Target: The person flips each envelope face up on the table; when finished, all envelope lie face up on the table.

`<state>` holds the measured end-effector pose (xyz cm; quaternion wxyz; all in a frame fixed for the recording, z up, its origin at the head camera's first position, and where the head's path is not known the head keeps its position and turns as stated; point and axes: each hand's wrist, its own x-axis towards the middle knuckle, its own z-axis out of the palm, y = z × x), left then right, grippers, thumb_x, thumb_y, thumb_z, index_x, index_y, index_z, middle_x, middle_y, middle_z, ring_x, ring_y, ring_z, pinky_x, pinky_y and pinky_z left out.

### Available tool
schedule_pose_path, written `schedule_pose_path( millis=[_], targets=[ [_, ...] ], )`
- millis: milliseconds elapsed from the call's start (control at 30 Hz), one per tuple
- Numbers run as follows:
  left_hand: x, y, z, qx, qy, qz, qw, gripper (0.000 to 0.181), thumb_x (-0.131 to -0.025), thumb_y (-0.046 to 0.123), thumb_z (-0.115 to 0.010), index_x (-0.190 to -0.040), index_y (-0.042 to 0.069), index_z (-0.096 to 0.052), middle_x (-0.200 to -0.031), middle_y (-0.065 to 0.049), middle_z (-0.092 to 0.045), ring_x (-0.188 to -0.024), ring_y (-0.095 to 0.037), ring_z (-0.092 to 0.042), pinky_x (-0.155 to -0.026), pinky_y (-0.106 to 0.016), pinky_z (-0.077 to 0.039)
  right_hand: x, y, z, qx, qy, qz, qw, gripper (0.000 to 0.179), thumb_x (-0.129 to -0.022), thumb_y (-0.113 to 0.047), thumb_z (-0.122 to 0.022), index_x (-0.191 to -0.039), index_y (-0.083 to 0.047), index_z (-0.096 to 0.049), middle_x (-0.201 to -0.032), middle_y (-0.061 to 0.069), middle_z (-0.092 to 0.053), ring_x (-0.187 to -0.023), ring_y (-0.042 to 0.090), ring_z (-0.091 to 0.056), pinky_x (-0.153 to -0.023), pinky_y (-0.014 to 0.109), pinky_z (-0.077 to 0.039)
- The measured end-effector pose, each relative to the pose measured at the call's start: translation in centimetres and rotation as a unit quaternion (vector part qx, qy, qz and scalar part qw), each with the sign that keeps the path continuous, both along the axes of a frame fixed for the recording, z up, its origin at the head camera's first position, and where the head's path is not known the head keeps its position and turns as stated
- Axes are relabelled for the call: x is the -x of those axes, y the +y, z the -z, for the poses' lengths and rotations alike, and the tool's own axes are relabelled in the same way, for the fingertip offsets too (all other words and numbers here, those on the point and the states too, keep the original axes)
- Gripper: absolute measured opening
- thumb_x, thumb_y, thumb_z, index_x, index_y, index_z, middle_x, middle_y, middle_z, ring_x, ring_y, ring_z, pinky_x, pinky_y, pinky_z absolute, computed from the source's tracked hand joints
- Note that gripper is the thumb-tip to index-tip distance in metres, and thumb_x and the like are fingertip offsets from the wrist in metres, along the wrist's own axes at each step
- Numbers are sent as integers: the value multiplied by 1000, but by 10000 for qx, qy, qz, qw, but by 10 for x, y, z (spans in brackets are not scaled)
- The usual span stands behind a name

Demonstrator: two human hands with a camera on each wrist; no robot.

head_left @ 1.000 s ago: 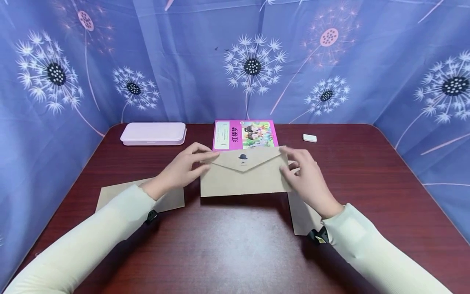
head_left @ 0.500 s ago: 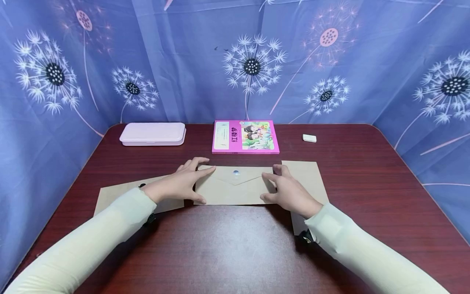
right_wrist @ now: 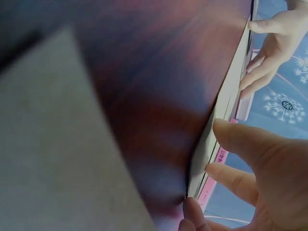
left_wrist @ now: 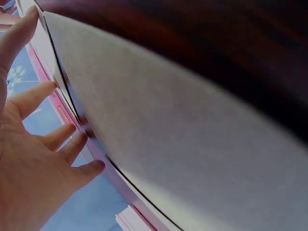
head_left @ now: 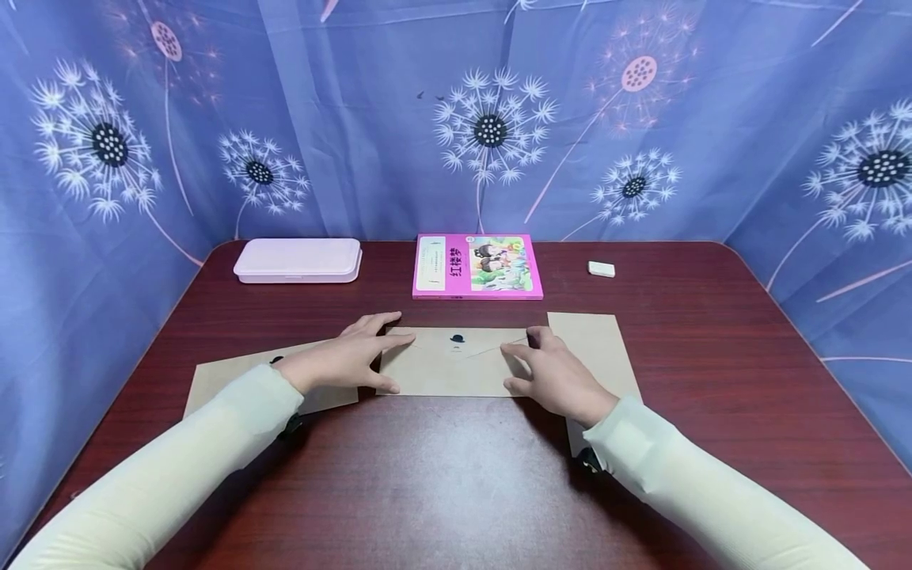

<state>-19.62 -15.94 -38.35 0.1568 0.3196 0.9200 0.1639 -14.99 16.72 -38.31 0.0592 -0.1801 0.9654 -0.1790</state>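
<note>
A kraft-paper envelope (head_left: 449,376) with a small black hat printed on its flap lies flat at mid-table in the head view. My left hand (head_left: 345,360) spreads over its left end, thumb and index finger extended at the paper. At the other end, my right hand (head_left: 563,376) rests thumb and fingertips on the paper, fingers lightly bent. Beneath my left wrist lies a second envelope (head_left: 231,376), large in the left wrist view (left_wrist: 159,120). A third envelope (head_left: 594,344) lies lengthwise, partly hidden under my right hand.
A white pencil case (head_left: 298,260) sits at the back left. Behind the middle envelope lies a pink book (head_left: 477,267). A small white eraser (head_left: 602,269) is to the book's right. A blue dandelion-print curtain (head_left: 385,119) surrounds the table's back and sides.
Both hands lowered the middle envelope from above the table onto it, uncovering the book's front edge. Over the last half second, the hands shifted only slightly.
</note>
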Motion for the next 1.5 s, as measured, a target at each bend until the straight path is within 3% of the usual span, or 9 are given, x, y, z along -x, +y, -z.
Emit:
schedule_pose_path(
  millis=[233, 333, 467, 567, 667, 800, 1000, 1233, 1500],
  targets=[
    [3, 1, -2, -50, 111, 70, 9999, 83, -82, 40, -80, -152, 15, -42, -163, -19, -17, -146, -43, -16, -115, -65, -13, -3, 0, 1, 21, 218, 52, 9997, 51, -91, -29, -72, -137, -10, -60, -143, 32, -39, -129, 48, -44, -102, 55, -43],
    [9, 8, -5, -240, 509, 204, 9982, 80, -88, 40, -74, -154, 14, -37, -163, -17, -18, -147, -40, -19, -116, -64, -11, -7, 2, -1, -18, 659, 340, 9972, 45, -95, -26, -65, -134, -6, -57, -138, 31, -45, -122, 47, -49, -94, 57, -47],
    [19, 31, -11, -265, 1349, 482, 9893, 72, -98, 39, -60, -157, 12, -30, -164, -12, -18, -150, -31, -17, -119, -58, -8, -12, 5, -4, -668, 1687, 784, 9803, 45, -94, -22, -63, -129, 4, -53, -131, 36, -48, -106, 48, -58, -80, 57, -52],
    [25, 58, -13, -59, 1740, 719, 9821, 67, -102, 36, -52, -159, 13, -24, -165, -8, -15, -152, -25, -11, -120, -54, -4, -18, 9, -6, -1545, 1983, 982, 9629, 61, -91, -25, -66, -137, 9, -48, -135, 44, -43, -106, 49, -60, -76, 55, -53],
    [28, 91, -15, 256, 1756, 1001, 9790, 65, -105, 35, -46, -160, 17, -16, -166, -2, -9, -152, -20, -2, -120, -50, 1, -26, 12, -8, -2233, 1739, 1059, 9532, 70, -90, -30, -66, -141, 12, -45, -134, 49, -39, -113, 52, -57, -79, 56, -52],
    [29, 137, -19, 641, 1709, 1497, 9717, 62, -106, 31, -42, -161, 20, -14, -166, 2, -8, -152, -18, -3, -119, -47, 3, -35, 16, -10, -2648, 1137, 1210, 9499, 74, -91, -40, -65, -141, 11, -46, -133, 52, -38, -121, 58, -49, -86, 65, -47],
    [30, 193, -25, 1089, 1934, 2267, 9484, 57, -104, 17, -42, -158, 16, -26, -165, 2, -18, -152, -17, -5, -121, -48, -6, -39, 15, -14, -2857, 438, 1479, 9458, 79, -92, -48, -62, -141, 11, -45, -133, 51, -38, -119, 60, -49, -88, 72, -43],
    [28, 224, -21, 1503, 1813, 2560, 9376, 56, -101, 11, -42, -155, 20, -35, -163, 6, -25, -152, -15, -6, -121, -50, -5, -40, 16, -13, -2915, 56, 1443, 9456, 78, -92, -49, -60, -136, 14, -49, -112, 44, -56, -98, 51, -61, -81, 61, -47],
    [24, 233, -12, 1870, 1768, 2737, 9267, 52, -103, 14, -41, -154, 22, -39, -161, 9, -29, -151, -14, -13, -121, -50, -10, -39, 20, -13, -2930, -25, 1253, 9479, 67, -96, -44, -57, -129, 14, -56, -97, 35, -64, -88, 43, -65, -78, 56, -44]
  ],
)
